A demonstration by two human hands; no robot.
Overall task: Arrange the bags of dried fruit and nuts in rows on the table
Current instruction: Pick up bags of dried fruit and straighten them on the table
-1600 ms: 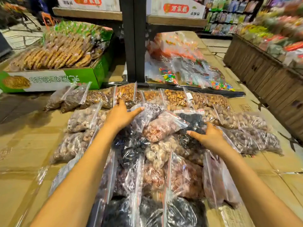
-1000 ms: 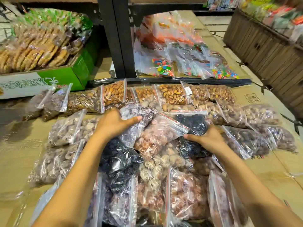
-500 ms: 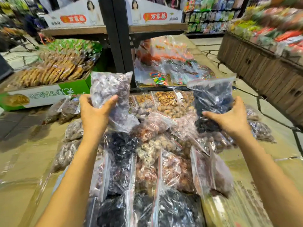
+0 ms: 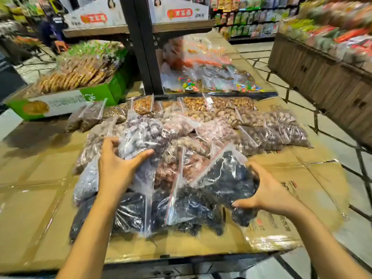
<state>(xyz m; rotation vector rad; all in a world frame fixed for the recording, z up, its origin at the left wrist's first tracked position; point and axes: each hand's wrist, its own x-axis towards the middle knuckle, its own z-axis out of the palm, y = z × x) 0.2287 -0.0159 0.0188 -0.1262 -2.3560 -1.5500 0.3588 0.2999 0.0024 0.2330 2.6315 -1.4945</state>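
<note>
Both hands are loaded over the heap. The left hand [image 4: 118, 170] has thumb and fingers wrapped round a bag of purplish dried fruit [image 4: 141, 137], held above the middle of the pile. The right hand [image 4: 269, 194] clutches a bag of black dried fruit [image 4: 225, 178] by its lower end, low at the near right. I'd lay each flat beside bags of like colour, sealed tops facing one way, using the bare cardboard-covered table [image 4: 314, 178] on the right rather than stacking.

Glossy plastic bags [image 4: 225, 178] — matt cardboard table [image 4: 40, 198]
</note>
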